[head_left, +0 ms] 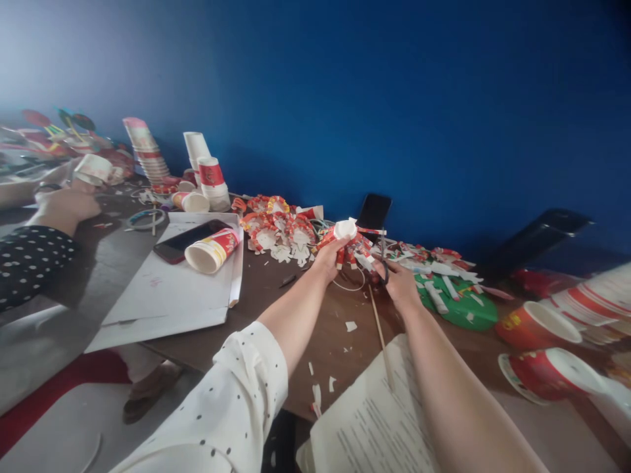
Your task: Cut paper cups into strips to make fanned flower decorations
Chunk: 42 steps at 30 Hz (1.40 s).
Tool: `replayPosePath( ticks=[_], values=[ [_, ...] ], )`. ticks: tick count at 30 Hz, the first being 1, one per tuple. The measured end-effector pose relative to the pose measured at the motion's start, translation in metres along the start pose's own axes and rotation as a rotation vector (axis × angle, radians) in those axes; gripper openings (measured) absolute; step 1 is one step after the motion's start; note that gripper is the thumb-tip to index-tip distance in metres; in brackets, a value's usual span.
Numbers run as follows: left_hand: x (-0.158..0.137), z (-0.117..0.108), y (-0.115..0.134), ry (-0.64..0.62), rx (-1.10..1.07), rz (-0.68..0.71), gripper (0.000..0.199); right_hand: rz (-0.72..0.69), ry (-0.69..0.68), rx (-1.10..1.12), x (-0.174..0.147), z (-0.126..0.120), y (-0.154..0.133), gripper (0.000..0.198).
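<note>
My left hand [326, 261] is closed around a paper cup [345, 230] cut into red and white strips that fan out from its round white base. In my right hand [400, 286] is a pair of scissors [384, 253], with the blades pointing up beside the strips at the cup's right side. How far the blades are apart is hard to make out. Below the cup, a thin wooden stick [379, 328] lies across the brown table [286, 348], partly over a printed sheet [374, 420]. A pile of cut cup pieces [280, 230] lies left of my hands.
At left, a paper cup [210, 253] and phone [177, 243] rest on white board [167, 295]. Cup stacks [148, 154] stand behind. A co-worker's hand [69, 203] is far left. Right are scraps on a green disc [468, 309] and red cups [537, 325]. A blue wall [394, 98] closes the back.
</note>
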State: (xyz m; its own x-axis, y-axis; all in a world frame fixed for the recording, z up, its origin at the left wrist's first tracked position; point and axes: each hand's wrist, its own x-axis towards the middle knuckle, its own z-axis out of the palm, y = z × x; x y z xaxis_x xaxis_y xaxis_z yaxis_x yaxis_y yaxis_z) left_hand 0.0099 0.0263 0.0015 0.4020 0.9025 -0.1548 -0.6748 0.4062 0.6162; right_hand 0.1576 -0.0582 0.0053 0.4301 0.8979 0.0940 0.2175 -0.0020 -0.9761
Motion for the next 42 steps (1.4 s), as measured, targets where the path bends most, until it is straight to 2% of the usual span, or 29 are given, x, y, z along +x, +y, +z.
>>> replayPosePath(
  ticks=[4, 10, 17, 22, 31, 42],
  values=[
    [-0.0018, 0.0008, 0.0014, 0.028, 0.014, -0.030, 0.019, -0.005, 0.059, -0.007, -0.0001, -0.0005, -0.0021, 0.049],
    [-0.0017, 0.0009, 0.0023, 0.004, 0.014, -0.039, 0.015, -0.001, 0.081, -0.040, -0.0017, -0.0002, -0.0065, 0.051],
    [-0.0004, 0.0002, 0.0015, 0.030, 0.019, -0.035, 0.011, -0.014, 0.097, -0.088, 0.0003, -0.0018, -0.0061, 0.049],
    [-0.0001, 0.0002, 0.0018, 0.028, 0.008, -0.038, 0.009, -0.074, 0.099, -0.161, 0.0029, -0.0045, -0.0045, 0.042],
    [-0.0034, 0.0031, 0.0033, 0.030, 0.015, -0.033, 0.009, -0.152, 0.104, -0.279, 0.0065, -0.0068, -0.0017, 0.042],
    [0.0045, -0.0037, -0.0008, 0.001, 0.029, -0.048, 0.010, -0.158, 0.150, -0.246, 0.0027, -0.0031, -0.0063, 0.039]
  ],
)
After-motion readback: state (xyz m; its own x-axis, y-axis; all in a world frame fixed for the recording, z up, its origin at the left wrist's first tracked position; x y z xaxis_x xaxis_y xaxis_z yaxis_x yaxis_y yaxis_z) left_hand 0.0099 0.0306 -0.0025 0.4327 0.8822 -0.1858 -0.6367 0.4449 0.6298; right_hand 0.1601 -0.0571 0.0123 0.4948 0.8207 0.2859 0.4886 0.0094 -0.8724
